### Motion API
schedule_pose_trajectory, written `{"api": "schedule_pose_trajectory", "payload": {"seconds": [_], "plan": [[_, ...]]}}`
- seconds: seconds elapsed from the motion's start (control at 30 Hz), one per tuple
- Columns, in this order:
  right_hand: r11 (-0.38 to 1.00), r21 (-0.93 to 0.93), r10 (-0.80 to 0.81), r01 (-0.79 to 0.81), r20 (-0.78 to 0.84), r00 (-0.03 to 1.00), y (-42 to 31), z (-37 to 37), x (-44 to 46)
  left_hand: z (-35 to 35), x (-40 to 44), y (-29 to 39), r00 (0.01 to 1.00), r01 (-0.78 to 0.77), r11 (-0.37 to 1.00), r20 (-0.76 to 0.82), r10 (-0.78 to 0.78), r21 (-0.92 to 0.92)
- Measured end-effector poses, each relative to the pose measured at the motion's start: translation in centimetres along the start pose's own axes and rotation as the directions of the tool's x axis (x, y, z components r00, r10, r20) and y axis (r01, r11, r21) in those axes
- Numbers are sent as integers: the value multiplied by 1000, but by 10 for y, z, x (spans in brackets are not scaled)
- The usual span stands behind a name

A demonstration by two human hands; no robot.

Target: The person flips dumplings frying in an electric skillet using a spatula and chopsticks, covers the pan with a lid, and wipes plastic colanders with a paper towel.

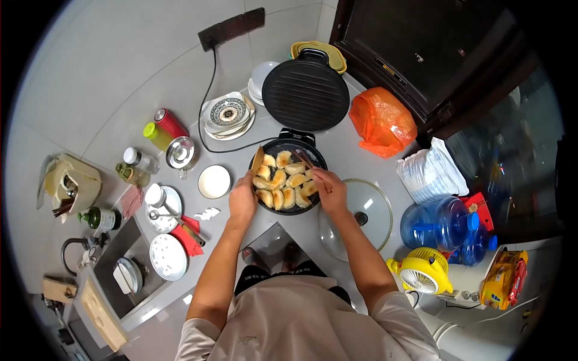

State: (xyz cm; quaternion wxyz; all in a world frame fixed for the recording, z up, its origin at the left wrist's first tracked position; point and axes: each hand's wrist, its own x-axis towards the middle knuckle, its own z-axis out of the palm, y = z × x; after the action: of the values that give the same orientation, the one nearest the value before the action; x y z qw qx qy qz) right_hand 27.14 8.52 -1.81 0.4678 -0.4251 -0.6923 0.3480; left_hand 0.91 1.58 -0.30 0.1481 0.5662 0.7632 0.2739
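Observation:
Browned dumplings (278, 178) fill the round black electric griddle (269, 208) in front of me. Its ridged lid (306, 95) stands open behind the cooking plate. At the griddle's left rim, my left hand (243, 194) is closed around a wooden spatula (257, 159), whose blade points away from me beside the dumplings. My right hand (330, 188) grips chopsticks (303, 157) over the right side of the griddle, their tips among the dumplings at the back. A glass lid (374, 204) lies on the counter under my right forearm.
Left of the griddle are a white bowl (214, 182), a metal pot (180, 153), stacked plates (212, 129), jars and a sink (114, 289). To the right lie an orange bag (383, 122), a white bag (432, 171), blue water jugs (433, 224) and a yellow fan (421, 272). A cord crosses behind.

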Motion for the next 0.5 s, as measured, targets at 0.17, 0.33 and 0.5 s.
{"api": "schedule_pose_trajectory", "payload": {"seconds": [0.17, 0.33, 0.5], "plan": [[962, -29, 261, -270, -178, 949, -22, -28, -24, -4, -4, -7, 999, -42, 999, -29, 42, -7], [982, -76, 158, -174, -181, 971, 8, -15, -22, -3, -6, -14, 1000, 4, 1000, 16, -4, -1], [976, -46, 205, -211, -103, 973, 3, -7, -8, -6, -2, -7, 1000, 4, 1000, -6, -4, -9]]}}
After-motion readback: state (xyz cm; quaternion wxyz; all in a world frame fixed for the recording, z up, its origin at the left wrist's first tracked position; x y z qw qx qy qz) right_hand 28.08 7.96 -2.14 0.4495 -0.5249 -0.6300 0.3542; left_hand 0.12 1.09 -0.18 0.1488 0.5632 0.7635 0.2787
